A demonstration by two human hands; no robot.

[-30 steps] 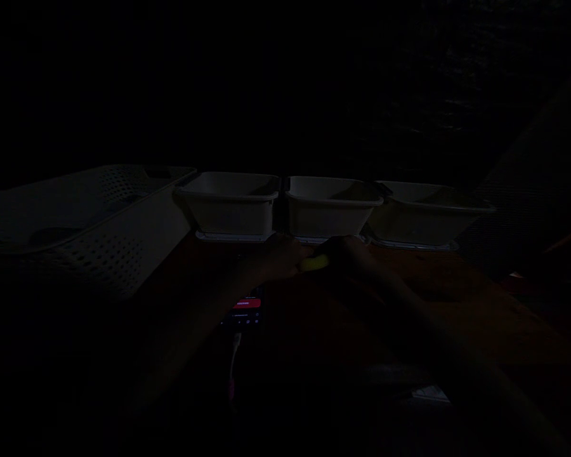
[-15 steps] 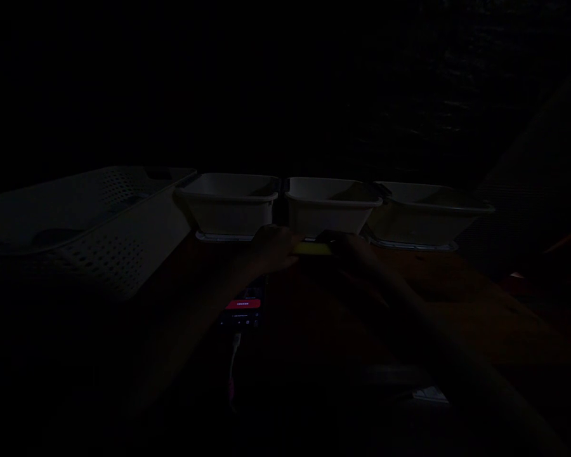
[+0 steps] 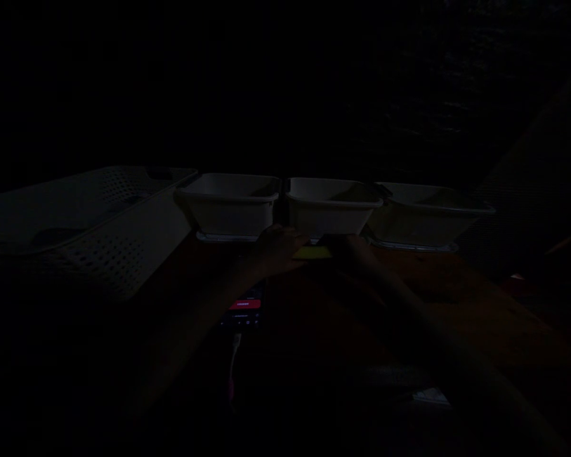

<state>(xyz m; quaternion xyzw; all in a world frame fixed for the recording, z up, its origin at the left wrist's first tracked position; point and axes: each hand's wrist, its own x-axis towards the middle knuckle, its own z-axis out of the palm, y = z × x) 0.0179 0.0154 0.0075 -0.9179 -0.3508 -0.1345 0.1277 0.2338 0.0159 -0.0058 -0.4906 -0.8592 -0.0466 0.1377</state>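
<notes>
The scene is very dark. Between my two hands is a small, flat yellow-green piece (image 3: 313, 252), whose kind I cannot make out. My left hand (image 3: 282, 249) grips its left end with the fingers closed. At the other end, my right hand (image 3: 345, 247) is closed on it too, though its fingers are mostly lost in shadow. Just beyond the hands stands the middle white bin (image 3: 332, 216). Below my left wrist, a lit phone (image 3: 245, 308) with a red bar on its screen lies on the wooden table (image 3: 438, 279), a cable (image 3: 234, 355) plugged into it.
A left white bin (image 3: 233, 214) and a right white bin (image 3: 421, 222) flank the middle one. Far left is a large perforated basket (image 3: 157, 235) with dark contents. A small pale object (image 3: 431, 396) lies near the front edge, by my right forearm.
The yellow-green piece has tilted or dropped slightly, showing more of its face, and both hands have shifted a little with it. The bins, basket and phone stay where they were.
</notes>
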